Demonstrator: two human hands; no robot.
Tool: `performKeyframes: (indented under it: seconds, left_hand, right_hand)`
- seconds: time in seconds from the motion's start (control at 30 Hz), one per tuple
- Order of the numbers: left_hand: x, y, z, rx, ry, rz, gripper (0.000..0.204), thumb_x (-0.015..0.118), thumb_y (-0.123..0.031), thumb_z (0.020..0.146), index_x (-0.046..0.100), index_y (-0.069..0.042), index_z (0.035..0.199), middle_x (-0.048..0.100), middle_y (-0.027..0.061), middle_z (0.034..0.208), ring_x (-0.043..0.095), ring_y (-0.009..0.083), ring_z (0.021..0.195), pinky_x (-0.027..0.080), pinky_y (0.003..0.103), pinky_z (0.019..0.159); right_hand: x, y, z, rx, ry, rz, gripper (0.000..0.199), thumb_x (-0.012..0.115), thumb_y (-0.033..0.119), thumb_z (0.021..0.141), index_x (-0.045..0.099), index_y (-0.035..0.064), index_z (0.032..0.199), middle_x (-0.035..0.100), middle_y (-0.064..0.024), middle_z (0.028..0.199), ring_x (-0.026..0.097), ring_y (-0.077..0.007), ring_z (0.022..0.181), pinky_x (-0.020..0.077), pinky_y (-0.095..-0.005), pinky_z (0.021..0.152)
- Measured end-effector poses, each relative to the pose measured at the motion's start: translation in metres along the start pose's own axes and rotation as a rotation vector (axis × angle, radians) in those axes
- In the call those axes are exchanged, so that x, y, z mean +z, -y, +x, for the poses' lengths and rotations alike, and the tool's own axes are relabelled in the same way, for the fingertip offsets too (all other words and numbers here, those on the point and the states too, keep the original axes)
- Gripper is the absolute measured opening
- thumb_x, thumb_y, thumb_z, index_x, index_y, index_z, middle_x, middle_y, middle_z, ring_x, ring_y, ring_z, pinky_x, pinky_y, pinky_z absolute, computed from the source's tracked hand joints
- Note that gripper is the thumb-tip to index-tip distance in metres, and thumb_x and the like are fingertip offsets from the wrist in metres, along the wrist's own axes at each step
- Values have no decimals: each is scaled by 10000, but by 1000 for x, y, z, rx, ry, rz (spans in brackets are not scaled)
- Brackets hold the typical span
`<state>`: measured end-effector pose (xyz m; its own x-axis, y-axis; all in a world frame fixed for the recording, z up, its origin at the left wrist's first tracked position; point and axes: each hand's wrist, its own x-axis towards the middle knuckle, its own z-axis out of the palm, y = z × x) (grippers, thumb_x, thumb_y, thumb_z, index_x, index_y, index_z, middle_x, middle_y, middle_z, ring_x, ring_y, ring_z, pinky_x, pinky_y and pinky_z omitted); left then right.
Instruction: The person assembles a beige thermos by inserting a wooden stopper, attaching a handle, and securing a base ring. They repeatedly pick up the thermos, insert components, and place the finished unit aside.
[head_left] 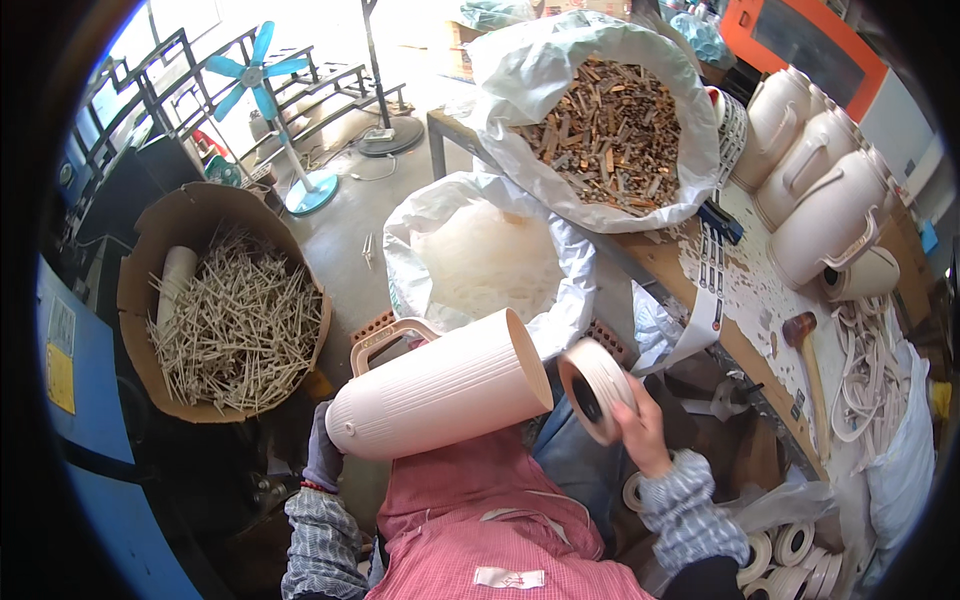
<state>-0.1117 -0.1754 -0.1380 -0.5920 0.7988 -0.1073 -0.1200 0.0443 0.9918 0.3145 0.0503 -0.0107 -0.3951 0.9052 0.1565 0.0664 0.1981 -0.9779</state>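
Observation:
A pale pink ribbed thermos jug body [440,390] lies tilted across my lap, its wide mouth facing right and its looped handle [385,342] upward. My left hand [322,450], in a grey glove, grips its narrower left end; most of the fingers are hidden behind it. Bare and closed, my right hand [645,428] holds a matching pale round ring-shaped part [598,390] by its rim. That part has a dark centre and is just right of the jug's mouth, a small gap apart.
Ahead stands a white sack [400,235] lined with plastic. A bag of small brown pieces [610,140], finished-looking jugs [825,220] and a mallet [808,350] occupy the bench at right. Left are a carton [140,290] of thin pale sticks and a blue fan [255,75]. More rings [795,545] lie lower right.

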Motion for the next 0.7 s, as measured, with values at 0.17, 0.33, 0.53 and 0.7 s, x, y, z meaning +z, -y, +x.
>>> performKeyframes:
  seconds: [0.17, 0.33, 0.53, 0.7]
  left_hand:
    - [22, 4, 1, -94, -79, -113, 362, 371, -363, 1028, 568, -73, 1116, 617, 28, 972, 578, 116, 874, 478, 277, 782]
    - [27, -4, -5, 213, 41, 536, 313, 429, -335, 999, 587, -82, 1094, 657, 36, 965, 615, 155, 788, 512, 287, 680]
    - [23, -4, 31, -537, 144, -158, 298, 439, -299, 990, 595, -65, 1088, 655, 52, 977, 617, 182, 804, 515, 304, 723]
    - [37, -29, 42, -394, 97, -451, 285, 448, -269, 982, 601, -51, 1083, 653, 65, 986, 619, 204, 818, 517, 318, 759]
  right_hand:
    - [62, 33, 45, -590, -106, -428, 385, 721, 161, 754, 646, 24, 1105, 555, -103, 858, 513, -281, 771, 438, -377, 686]
    - [61, 85, 35, -855, 16, -472, 332, 771, 161, 685, 692, 24, 978, 579, -74, 784, 501, -248, 668, 437, -361, 600]
    - [49, 88, 5, -795, 20, -474, 354, 803, 200, 678, 691, -15, 936, 568, -87, 747, 490, -224, 645, 422, -331, 565]
    - [27, 56, 13, -584, -82, -295, 365, 786, 171, 729, 654, -21, 1011, 579, -123, 871, 549, -275, 784, 452, -345, 689]
